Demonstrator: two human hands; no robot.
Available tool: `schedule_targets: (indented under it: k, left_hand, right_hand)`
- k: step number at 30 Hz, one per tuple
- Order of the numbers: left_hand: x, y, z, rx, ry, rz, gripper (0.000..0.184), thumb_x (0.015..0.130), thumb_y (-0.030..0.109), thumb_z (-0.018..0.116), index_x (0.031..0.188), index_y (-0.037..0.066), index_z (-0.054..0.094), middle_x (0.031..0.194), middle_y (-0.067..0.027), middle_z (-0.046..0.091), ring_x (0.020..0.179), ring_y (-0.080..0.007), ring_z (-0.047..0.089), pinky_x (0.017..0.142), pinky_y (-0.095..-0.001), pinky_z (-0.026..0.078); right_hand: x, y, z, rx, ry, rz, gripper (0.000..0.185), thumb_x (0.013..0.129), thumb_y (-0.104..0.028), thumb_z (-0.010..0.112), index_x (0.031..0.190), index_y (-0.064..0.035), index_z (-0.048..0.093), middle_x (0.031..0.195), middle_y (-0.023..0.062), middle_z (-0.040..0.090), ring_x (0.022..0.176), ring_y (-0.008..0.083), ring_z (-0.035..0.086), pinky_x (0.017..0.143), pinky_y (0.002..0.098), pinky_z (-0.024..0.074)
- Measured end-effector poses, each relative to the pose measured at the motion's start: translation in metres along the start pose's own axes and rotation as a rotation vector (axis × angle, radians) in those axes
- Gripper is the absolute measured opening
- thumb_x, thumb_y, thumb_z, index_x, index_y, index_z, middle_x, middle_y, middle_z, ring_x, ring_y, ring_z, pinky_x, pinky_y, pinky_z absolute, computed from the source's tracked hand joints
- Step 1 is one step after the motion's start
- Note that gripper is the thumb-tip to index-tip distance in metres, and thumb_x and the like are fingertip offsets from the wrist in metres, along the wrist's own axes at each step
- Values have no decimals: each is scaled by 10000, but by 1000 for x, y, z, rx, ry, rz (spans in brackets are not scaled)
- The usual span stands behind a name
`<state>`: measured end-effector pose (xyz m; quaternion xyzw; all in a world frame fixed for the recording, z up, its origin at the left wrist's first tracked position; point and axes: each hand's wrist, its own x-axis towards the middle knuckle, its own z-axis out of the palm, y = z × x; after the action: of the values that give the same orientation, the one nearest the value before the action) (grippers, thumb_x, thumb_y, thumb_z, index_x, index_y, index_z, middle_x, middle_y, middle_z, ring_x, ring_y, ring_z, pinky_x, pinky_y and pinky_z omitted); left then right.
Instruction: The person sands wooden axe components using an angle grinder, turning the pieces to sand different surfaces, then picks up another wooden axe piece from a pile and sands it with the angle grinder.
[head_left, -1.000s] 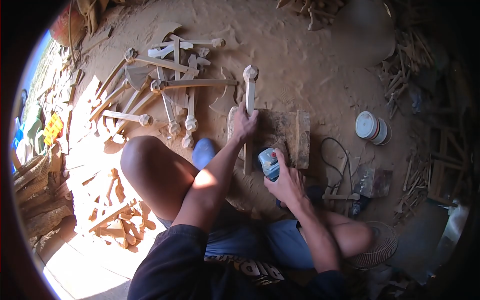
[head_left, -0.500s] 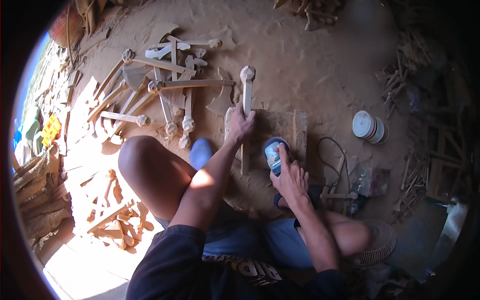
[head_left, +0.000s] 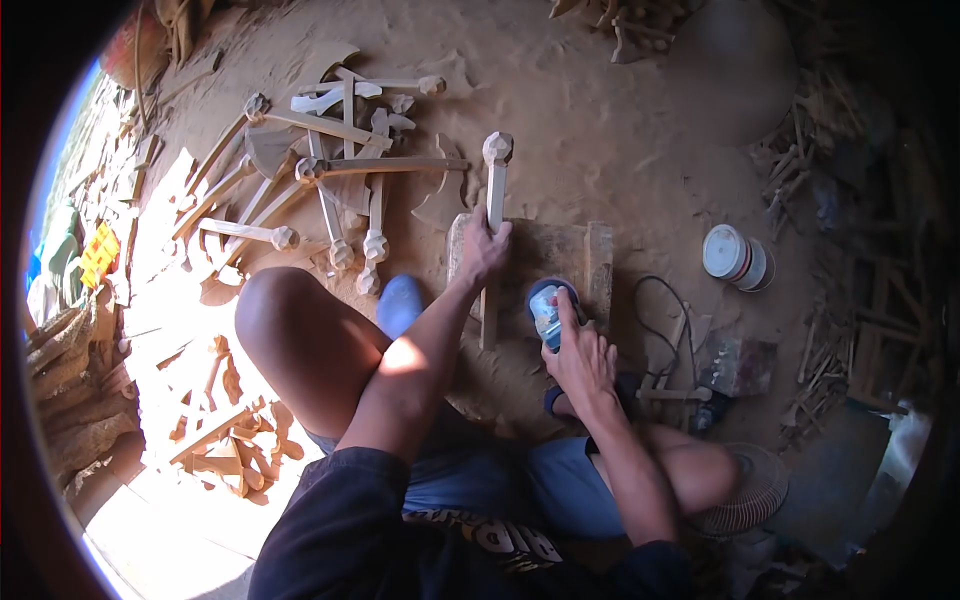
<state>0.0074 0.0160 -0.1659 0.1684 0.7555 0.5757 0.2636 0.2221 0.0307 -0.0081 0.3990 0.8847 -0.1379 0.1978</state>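
My left hand (head_left: 486,250) is wrapped round a pale wooden stick (head_left: 496,195) with a faceted knob at its upper end. The stick lies across the left part of a low wooden block (head_left: 550,248), its lower end reaching past the near edge. My right hand (head_left: 582,355) grips a blue-grey power tool (head_left: 548,312), fingers over its body. The tool is to the right of the stick's lower end, apart from it. Its underside is hidden.
Several knobbed sticks (head_left: 375,245) and axe-shaped pieces lie piled beyond my left knee. Wood scraps (head_left: 230,455) are at the lower left. To the right are a white bucket (head_left: 725,252), a black cable (head_left: 640,300) and a round fan guard (head_left: 750,490).
The power tool has shifted slightly right and tilted, away from the stick, with my right hand. My left hand still holds the stick in nearly the same place.
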Motion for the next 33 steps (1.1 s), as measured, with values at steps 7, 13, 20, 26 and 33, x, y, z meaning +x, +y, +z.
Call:
schedule_targets:
  k: [7, 13, 20, 26, 33]
  left_hand:
    - [14, -7, -3, 12, -9, -25, 274, 971, 209, 687, 1086, -6, 563, 787, -115, 589, 754, -205, 607, 690, -398, 508]
    - [24, 8, -27, -630, -209, -349, 253, 1062, 286, 663, 1162, 114, 508, 885, -60, 628, 751, -170, 649, 643, -319, 565]
    - [-18, 20, -17, -901, -220, -477, 195, 1086, 299, 595, 1139, 208, 430, 844, -31, 542, 597, -173, 535, 513, -347, 499]
    - [2, -25, -1, -1029, -128, -648, 165, 1098, 295, 555, 980, 192, 505, 746, 3, 455, 549, -130, 411, 470, -318, 386]
    - [-19, -2, 41, -606, 59, -453, 188, 1084, 234, 577, 967, 87, 583, 789, -36, 588, 605, -162, 551, 513, -330, 459]
  right_hand:
    - [-2, 13, -22, 19, 227, 22, 1013, 846, -301, 851, 1671, -249, 266, 1189, 317, 709, 969, 492, 736, 822, 594, 590]
    - [-14, 48, -42, 610, 603, 32, 874, 777, -150, 854, 1555, -121, 457, 1192, 255, 736, 1066, 425, 740, 931, 500, 580]
    - [-23, 91, -20, 932, 643, 95, 903, 755, -153, 908, 1524, -20, 455, 1368, 184, 653, 1215, 260, 666, 1040, 409, 529]
    - [-49, 99, -15, 899, 615, 119, 931, 762, -149, 910, 1559, -63, 435, 1357, 220, 670, 1224, 310, 684, 1051, 416, 533]
    - [-53, 127, 1, 953, 632, 138, 982, 758, -124, 900, 1605, -75, 407, 1421, 219, 635, 1295, 329, 644, 1098, 422, 503]
